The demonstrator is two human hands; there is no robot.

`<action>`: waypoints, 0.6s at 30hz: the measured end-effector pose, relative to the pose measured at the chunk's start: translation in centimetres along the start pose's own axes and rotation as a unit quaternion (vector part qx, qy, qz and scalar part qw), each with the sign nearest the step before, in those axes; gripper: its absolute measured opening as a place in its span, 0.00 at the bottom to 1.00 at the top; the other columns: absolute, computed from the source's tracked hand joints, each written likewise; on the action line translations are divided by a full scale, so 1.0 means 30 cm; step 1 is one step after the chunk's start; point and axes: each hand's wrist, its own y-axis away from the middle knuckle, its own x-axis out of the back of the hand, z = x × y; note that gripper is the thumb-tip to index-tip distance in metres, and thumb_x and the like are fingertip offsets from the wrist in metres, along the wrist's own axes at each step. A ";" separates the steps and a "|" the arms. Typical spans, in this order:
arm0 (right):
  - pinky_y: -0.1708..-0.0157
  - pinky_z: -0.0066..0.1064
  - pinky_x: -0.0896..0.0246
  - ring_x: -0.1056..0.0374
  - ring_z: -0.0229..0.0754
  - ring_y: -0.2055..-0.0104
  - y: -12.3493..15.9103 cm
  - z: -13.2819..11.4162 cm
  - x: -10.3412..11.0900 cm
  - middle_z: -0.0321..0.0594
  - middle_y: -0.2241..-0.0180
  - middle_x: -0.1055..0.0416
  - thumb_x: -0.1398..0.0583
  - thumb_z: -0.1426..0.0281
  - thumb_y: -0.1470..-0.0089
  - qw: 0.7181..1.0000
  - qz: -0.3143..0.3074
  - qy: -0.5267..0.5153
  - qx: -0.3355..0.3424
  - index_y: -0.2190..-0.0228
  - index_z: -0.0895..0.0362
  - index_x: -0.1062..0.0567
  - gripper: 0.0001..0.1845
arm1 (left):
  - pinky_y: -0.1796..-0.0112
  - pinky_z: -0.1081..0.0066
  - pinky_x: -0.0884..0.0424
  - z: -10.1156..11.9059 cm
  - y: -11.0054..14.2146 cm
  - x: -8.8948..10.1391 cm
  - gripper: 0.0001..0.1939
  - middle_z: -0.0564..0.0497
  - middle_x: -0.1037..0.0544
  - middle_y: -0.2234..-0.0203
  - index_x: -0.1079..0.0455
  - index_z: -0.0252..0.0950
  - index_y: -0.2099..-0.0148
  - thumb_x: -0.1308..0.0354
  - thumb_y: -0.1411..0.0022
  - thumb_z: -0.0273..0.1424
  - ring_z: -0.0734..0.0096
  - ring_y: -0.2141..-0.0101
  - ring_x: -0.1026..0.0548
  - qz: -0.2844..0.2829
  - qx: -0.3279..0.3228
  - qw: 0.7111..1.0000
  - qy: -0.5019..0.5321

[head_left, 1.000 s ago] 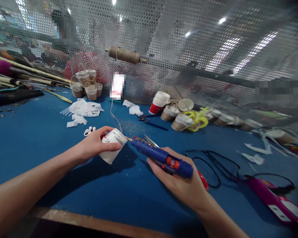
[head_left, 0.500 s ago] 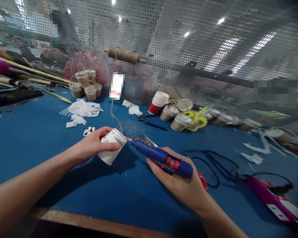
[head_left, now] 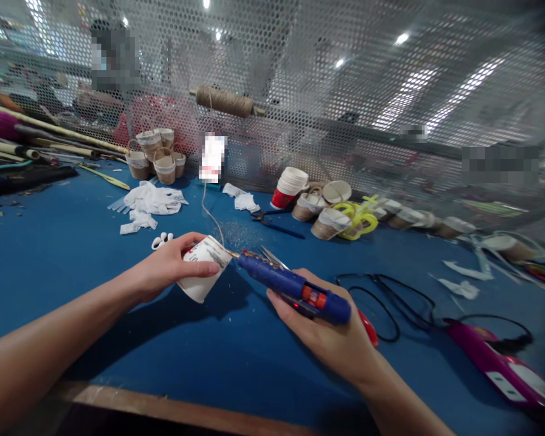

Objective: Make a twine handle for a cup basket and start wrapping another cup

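Note:
My left hand point(head_left: 172, 266) is wrapped round a white paper cup point(head_left: 200, 281), which is tilted on its side with its base toward the upper right. A strand of twine point(head_left: 212, 219) runs down from the twine spool point(head_left: 224, 101) to that end of the cup. In my right hand point(head_left: 327, 339) is a blue hot glue gun point(head_left: 290, 284); its metal nozzle is at the cup's edge, by the twine. Scissors point(head_left: 272, 257) with a red handle lie partly hidden beneath the right hand and the gun.
Twine-wrapped cups with handles point(head_left: 165, 169) stand at the back left. White cloth scraps point(head_left: 154, 198) lie before them. Pliers point(head_left: 279, 227), stacked paper cups point(head_left: 293, 180) and a yellow ribbon coil point(head_left: 358, 221) sit toward the right. A purple power strip point(head_left: 485, 357) with a black cable is at right.
Almost nothing differs. The cup has turned very slightly in my left hand, while the glue gun's nozzle stays at its edge. The whole view has drifted a little.

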 end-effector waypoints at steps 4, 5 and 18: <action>0.80 0.21 0.43 0.42 0.30 0.80 0.001 0.004 -0.002 0.28 0.81 0.39 0.41 0.70 0.50 1.000 0.001 0.017 -0.002 0.76 0.56 0.33 0.05 | 0.68 0.70 0.35 0.000 0.001 -0.001 0.28 0.48 0.26 0.65 0.36 0.35 0.53 0.35 0.57 0.35 0.66 0.67 0.29 -0.005 0.000 1.000 -0.009; 0.80 0.21 0.43 0.42 0.30 0.81 0.001 0.003 -0.002 0.28 0.81 0.39 0.42 0.70 0.50 1.000 0.000 0.021 -0.005 0.76 0.56 0.33 0.05 | 0.68 0.70 0.35 0.000 0.002 -0.001 0.28 0.48 0.26 0.65 0.37 0.34 0.53 0.35 0.57 0.35 0.66 0.66 0.29 -0.004 -0.001 1.000 -0.009; 0.81 0.22 0.43 0.42 0.31 0.81 0.008 0.009 -0.012 0.29 0.81 0.39 0.41 0.69 0.51 1.000 0.016 0.010 -0.016 0.77 0.56 0.34 0.07 | 0.67 0.69 0.34 0.006 0.003 -0.003 0.27 0.46 0.26 0.65 0.38 0.34 0.53 0.36 0.56 0.35 0.65 0.66 0.28 0.009 -0.025 0.999 -0.041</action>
